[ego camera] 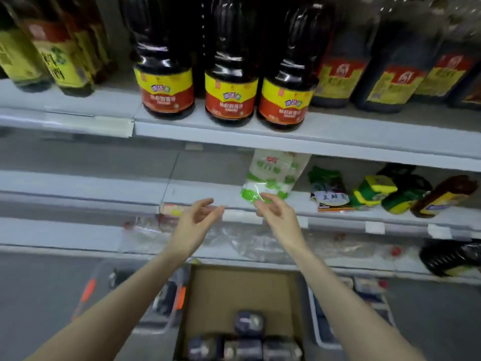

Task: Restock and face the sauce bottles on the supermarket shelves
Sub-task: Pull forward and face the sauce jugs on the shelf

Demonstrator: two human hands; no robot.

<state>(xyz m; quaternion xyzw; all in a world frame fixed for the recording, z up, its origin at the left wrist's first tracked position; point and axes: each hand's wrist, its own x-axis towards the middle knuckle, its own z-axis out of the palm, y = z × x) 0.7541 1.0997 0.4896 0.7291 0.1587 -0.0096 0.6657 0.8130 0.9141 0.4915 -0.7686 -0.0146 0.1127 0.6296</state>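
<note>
At twelve o'clock, upper shelf (364,136): three sauce bottles (231,97), dark, with yellow-and-red labels, upright and nearly touching at the front lip, labels outward; we judge them faced so a shopper can read them. At six o'clock, below our arms: cardboard box (234,287), open-topped, holding dark-topped bottles (247,342) upright in its near end, the far end bare card; we take this as the restock supply, parked within easy reach. Centre, before the middle shelf (195,194): left hand (197,217), fingers apart and relaxed, holding nothing; right hand (273,212), fingers loosely spread at the lower edge of a green-and-white pouch (270,175), not clamped on it, and the contact is too blurred to tell. The pouch leans upright near the shelf front; we judge both hands are raised to steady or shift it, since it stands where bottles might go. At three o'clock, same shelf: green-and-yellow bottles (374,191) and a brown bottle (442,196), lying on their sides, unfaced. At ten o'clock, upper shelf: yellow-labelled bottles (59,61), upright.
</note>
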